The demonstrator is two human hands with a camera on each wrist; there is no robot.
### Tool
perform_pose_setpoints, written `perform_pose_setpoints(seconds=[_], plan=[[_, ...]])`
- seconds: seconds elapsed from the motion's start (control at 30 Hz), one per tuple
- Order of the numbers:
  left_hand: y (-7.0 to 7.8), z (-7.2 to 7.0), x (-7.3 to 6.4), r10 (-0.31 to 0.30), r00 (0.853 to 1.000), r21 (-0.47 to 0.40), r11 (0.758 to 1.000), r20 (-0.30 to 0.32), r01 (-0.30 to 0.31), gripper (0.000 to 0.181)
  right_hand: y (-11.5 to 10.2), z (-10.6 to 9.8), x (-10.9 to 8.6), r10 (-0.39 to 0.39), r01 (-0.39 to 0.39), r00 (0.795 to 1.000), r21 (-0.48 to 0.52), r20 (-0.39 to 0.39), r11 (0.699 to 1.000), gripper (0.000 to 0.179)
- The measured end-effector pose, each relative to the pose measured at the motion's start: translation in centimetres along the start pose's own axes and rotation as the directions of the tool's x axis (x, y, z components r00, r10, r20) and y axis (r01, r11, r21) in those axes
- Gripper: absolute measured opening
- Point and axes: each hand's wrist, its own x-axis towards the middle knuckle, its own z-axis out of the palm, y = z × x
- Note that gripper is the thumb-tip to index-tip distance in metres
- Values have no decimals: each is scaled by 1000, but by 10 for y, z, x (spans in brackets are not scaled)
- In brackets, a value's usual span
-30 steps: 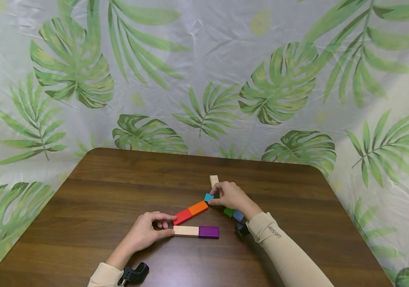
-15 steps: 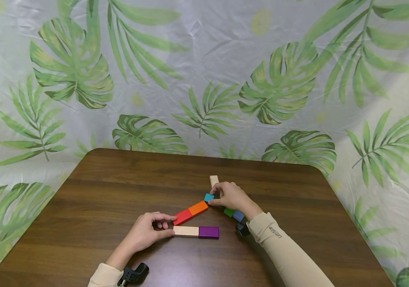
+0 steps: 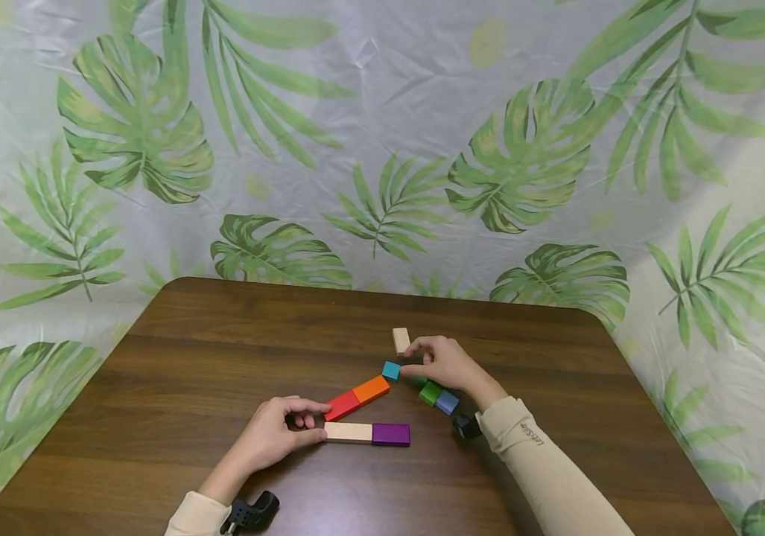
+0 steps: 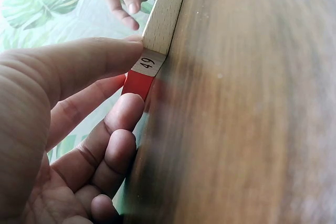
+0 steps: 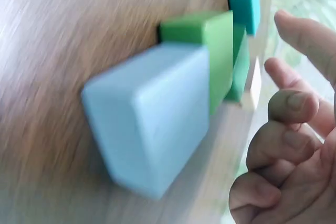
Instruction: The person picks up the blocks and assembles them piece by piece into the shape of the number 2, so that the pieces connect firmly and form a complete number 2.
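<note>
In the head view my left hand (image 3: 275,432) is at the left end of a wedge of wooden blocks, thumb on a plain block (image 3: 348,432) and index finger on a red block (image 3: 342,405). The left wrist view shows "49" on the plain block's end. A purple block (image 3: 391,435) continues the plain one; an orange block (image 3: 371,388) continues the red. My right hand (image 3: 449,365) hovers beside a teal block (image 3: 391,371), thumb and index finger apart with nothing between them. Below it lie a green block (image 3: 430,393) and a blue block (image 3: 448,403).
Another plain block (image 3: 401,341) lies behind the teal one. In the right wrist view a darker green block (image 5: 240,66) stands behind the bright green one. The brown table (image 3: 221,335) ends at a leaf-print cloth (image 3: 409,112).
My right hand has let go of the teal block and moved slightly right, uncovering more of the green and blue blocks. The left hand has stayed in place.
</note>
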Motion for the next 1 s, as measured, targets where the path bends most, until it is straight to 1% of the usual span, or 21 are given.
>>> perform_pose_setpoints(seconds=[0.2,0.3,0.4,0.67,0.9,1.0], plan=[[0,0,0,11,1000,4,1000,-3,-11,31,26,-12,-8,-17,16,1000,135,8,991,35],[0,0,0,13,1000,2,1000,-3,-13,31,37,-15,-11,-22,15,999,202,34,979,36],[0,0,0,11,1000,7,1000,1,-11,31,44,-16,-12,-29,12,997,238,65,971,38],[0,1,-1,3,1000,9,1000,3,-3,30,46,-20,-13,-18,-14,992,251,124,968,40],[0,0,0,15,1000,4,1000,4,-15,30,48,-20,-12,7,-47,990,275,143,960,41],[0,0,0,19,1000,3,1000,5,-19,30,48,-20,-12,7,-48,989,281,145,959,40]])
